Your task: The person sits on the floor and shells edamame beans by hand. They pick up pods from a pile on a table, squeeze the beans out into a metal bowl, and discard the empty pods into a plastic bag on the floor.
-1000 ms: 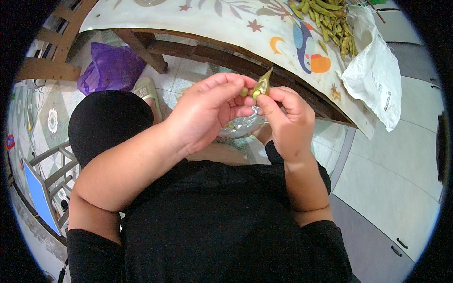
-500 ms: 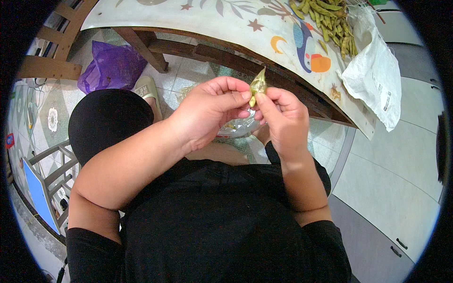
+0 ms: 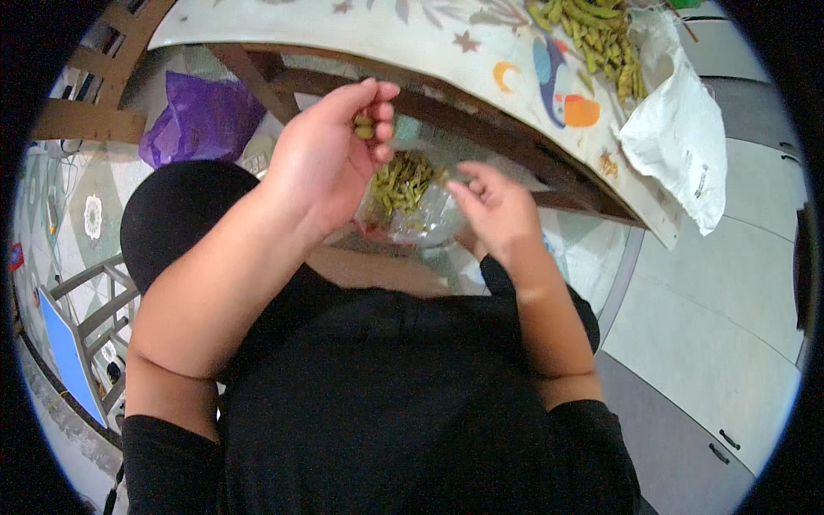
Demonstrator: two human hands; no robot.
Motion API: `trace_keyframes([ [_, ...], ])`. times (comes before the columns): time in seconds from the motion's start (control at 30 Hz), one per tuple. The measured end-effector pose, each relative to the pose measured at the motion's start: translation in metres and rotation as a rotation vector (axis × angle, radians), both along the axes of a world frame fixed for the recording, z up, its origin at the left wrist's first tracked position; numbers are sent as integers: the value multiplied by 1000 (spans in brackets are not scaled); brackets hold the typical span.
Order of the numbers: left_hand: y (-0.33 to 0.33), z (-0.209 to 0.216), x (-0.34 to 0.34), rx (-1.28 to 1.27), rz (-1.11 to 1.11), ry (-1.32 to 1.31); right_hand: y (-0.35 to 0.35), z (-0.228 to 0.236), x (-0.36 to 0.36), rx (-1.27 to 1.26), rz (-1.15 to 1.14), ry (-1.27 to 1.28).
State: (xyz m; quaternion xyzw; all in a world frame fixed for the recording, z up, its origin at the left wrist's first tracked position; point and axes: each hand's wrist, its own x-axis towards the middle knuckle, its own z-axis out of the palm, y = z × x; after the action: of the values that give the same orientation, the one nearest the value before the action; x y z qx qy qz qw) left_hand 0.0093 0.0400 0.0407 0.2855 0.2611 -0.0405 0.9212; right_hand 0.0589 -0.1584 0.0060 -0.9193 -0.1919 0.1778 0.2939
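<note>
Left hand: the left hand point(image 3: 322, 159) is raised at about 11 o'clock from the lap, fingers curled in, thumb and fingertips pinching small green beans point(image 3: 365, 127); only two or so show, the rest hidden by the fingers.
Right hand: the right hand point(image 3: 498, 215) hangs at about 1 o'clock, fingers loosely spread and half open, holding nothing that can be seen, its tips just over the bag's edge.
Bag: a clear, crinkly plastic bag point(image 3: 421, 225) sits in the lap between the hands, soft-walled and sagging, with a heap of spent green pods point(image 3: 399, 182) inside.
Doing it well: judging from this, keep the pinch light so the smooth, round beans do not squirt out, and hold the right hand low over the bag mouth so it stays open.
Table: a pale, glossy patterned tablecloth point(image 3: 360, 34) runs along 12 o'clock.
Supply: slim, matte green unshelled pods point(image 3: 592, 34) lie piled at 1 o'clock, beside a limp white plastic bag point(image 3: 678, 137).
Floor: a shiny purple plastic bag point(image 3: 202, 116) lies crumpled at 10 o'clock.
</note>
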Motion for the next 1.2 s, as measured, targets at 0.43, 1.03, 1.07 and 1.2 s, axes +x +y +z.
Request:
trace_keyframes([
  [0.43,-9,-2,-5,92,-65,63,76,99,110,342,177,-477],
  [1.03,7,-1,-11,122,-31,35,96,90,99,21,439,-600],
  [1.07,7,2,-13,126,-37,37,85,92,85,68,448,-568],
  [1.2,6,0,-17,87,-72,51,49,92,35,123,413,-509],
])
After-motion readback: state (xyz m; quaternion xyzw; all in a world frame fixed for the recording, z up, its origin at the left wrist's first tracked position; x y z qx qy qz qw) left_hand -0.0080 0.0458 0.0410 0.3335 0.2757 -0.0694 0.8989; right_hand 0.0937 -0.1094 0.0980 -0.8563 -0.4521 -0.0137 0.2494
